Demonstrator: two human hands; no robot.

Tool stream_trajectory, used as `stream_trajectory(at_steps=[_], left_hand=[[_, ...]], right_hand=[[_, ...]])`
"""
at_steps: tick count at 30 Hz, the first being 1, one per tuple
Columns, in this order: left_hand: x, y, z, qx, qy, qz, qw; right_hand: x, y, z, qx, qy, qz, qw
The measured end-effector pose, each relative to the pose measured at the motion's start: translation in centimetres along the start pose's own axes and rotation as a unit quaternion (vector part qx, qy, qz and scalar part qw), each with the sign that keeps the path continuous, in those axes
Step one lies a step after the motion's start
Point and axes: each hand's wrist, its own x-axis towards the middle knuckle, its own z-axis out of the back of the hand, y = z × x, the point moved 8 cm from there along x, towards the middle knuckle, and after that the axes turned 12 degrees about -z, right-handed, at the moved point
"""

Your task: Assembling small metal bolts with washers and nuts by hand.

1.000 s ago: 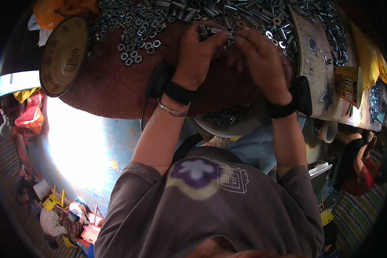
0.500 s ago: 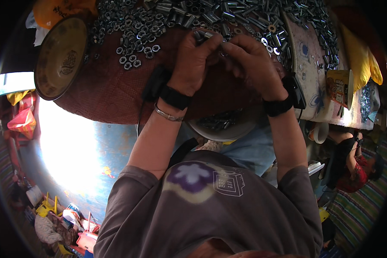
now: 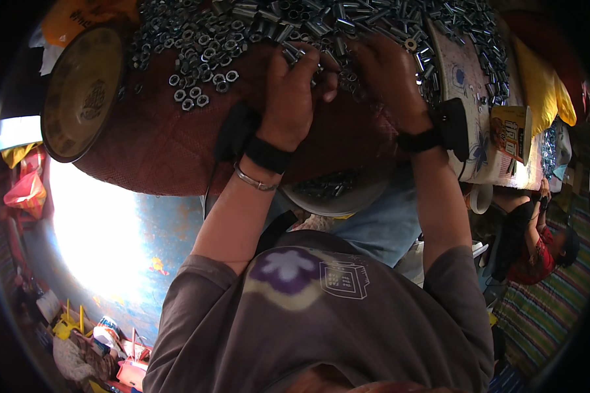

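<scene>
My left hand [image 3: 291, 98] is closed round a few short metal sleeves [image 3: 292, 52], whose shiny ends show between thumb and fingers. Further right, my right hand [image 3: 390, 75] reaches into the near edge of the metal parts. Its fingertips are dark and partly lost among the pieces, so whether they grip anything is unclear. Flat washers [image 3: 410, 44] lie beside it. Loose hex nuts [image 3: 203, 69] spread on the red cloth [image 3: 170, 141] left of my left hand. A heap of sleeves [image 3: 308, 27] lies beyond both hands.
A wide bowl [image 3: 85, 98] leans at the left. On the right are a pale patterned cloth [image 3: 462, 75], a small box [image 3: 512, 134] and a yellow bag [image 3: 534, 85]. Below the table edge is a basin [image 3: 334, 196] of metal parts. A person in red [image 3: 537, 259] sits far right.
My hands, close together before, are now apart. The right hand has moved away and up to the metal parts; the left stays near its place, still holding sleeves.
</scene>
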Motion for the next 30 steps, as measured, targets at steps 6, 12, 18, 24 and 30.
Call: stream_trajectory(at_steps=[6,12,18,24,30], left_hand=[[-0.1,0.6,0.6,0.049,0.010,0.018,0.999],[-0.1,0.3,0.3,0.156,-0.001,0.019,0.988],[0.1,0.6,0.4,0.095,0.027,-0.004,0.995],[0.2,0.5,-0.3,0.069,0.031,0.015,0.997],[0.1,0.6,-0.2,0.090,0.046,0.023,0.995]], right_hand=[[-0.5,1.6,-0.6,-0.017,-0.042,0.029,0.999],[-2.3,3.4,0.2,0.091,-0.002,-0.012,0.996],[-2.0,2.6,1.5,0.050,0.030,0.007,0.998],[0.9,-3.1,4.3,-0.233,-0.133,-0.009,0.963],[1.9,-5.2,2.7,-0.232,-0.075,-0.014,0.970]])
